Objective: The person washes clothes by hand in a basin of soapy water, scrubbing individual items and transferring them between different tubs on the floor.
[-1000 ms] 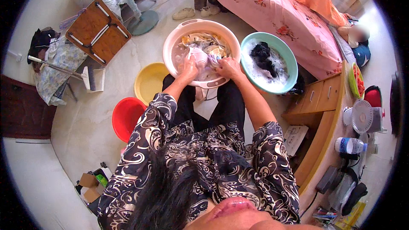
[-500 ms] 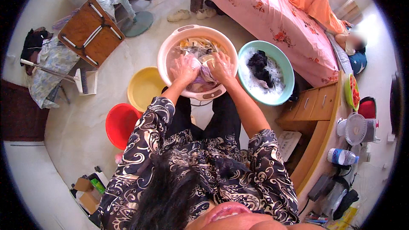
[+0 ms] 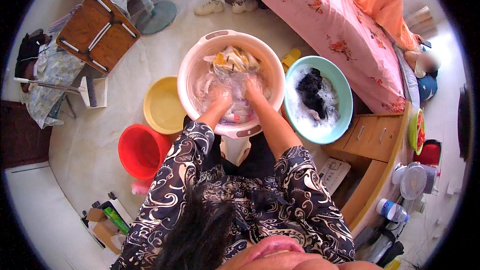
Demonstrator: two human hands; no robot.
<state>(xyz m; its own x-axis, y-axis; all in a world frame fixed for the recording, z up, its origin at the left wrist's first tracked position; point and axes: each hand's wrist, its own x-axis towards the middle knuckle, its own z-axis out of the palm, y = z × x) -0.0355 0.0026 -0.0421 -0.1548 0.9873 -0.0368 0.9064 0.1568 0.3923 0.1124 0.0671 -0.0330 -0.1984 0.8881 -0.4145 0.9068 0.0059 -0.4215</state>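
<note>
A large pink basin (image 3: 183,77) of water and wet laundry stands in front of me. My left hand (image 3: 220,95) is down in its water, and my right hand (image 3: 253,87) is under too, a little to the right. Splashing water blurs the fingers of both, so I cannot see what they grip. Pale pinkish-purple cloth (image 3: 235,115) lies between my wrists and below them. Beyond my hands, a bunched white and yellow garment (image 3: 236,60) rises above the surface.
To the right, a turquoise basin (image 3: 348,95) holds suds and dark clothes (image 3: 311,90). On the left stand a yellow basin (image 3: 161,105) and a red bucket (image 3: 142,152). A pink-covered bed (image 3: 320,35), with a person lying on it, and a wooden desk (image 3: 372,135) border the right side.
Both hands have gone from clutching cloth near the surface down into the water, which now splashes. The white and yellow garment shows more. My view has shifted slightly.
</note>
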